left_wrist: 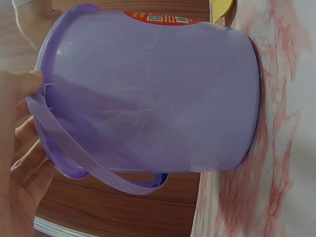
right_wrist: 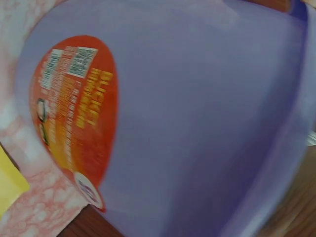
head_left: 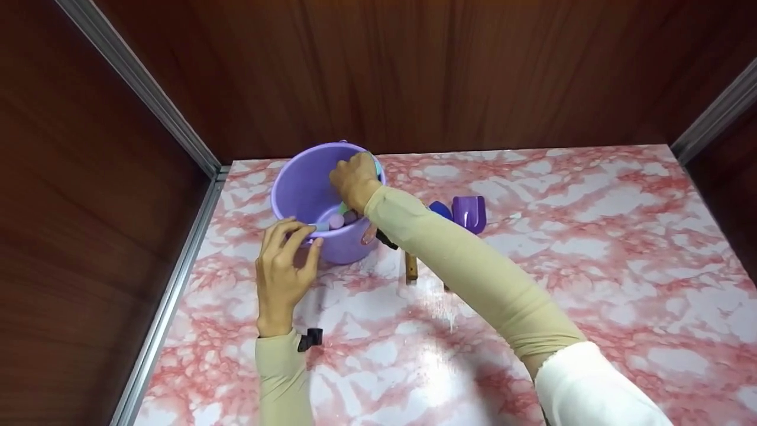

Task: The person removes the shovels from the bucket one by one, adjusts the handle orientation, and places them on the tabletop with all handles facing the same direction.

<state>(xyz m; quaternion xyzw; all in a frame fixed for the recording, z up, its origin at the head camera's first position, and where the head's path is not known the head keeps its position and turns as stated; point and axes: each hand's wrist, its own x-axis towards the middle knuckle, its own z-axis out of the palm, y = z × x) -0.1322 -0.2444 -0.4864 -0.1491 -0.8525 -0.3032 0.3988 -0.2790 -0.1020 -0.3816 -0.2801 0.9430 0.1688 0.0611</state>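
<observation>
Red-and-white marbled tabletop (head_left: pixel 562 248) spreads under my work, with dark wood panelling (head_left: pixel 473 77) behind it. My left hand (head_left: pixel 284 257) pinches the near rim of the purple bucket (head_left: pixel 304 183), thumb and fingers on either side of the wall. My right hand (head_left: pixel 355 177) reaches down into the bucket's mouth with its fingers bent; the fingertips are hidden, so I can't tell whether they hold anything. The bucket stands on the table near the back edge, its handle (left_wrist: pixel 101 172) hanging down outside, close under my left fingers, and a red-and-orange label (right_wrist: pixel 84 113) on its wall. Inside, beside my right wrist, lie a pink rounded piece (head_left: pixel 336 221) and a grey-blue one (head_left: pixel 321 226).

To do this reach well, I'd judge, my left grip should be just firm enough to stop the rim tipping, and clear of the handle so it doesn't snag. My right wrist is best kept high and off the far rim, the fingers working straight up and down so the loose pieces aren't stirred about.

Farther out, right of the bucket, lie a brown stick-like handle (head_left: pixel 411 266), a blue piece (head_left: pixel 440 209) partly behind my sleeve (head_left: pixel 473 260), and a purple scoop-shaped piece (head_left: pixel 470 213); my elbow should pass over them without brushing.
</observation>
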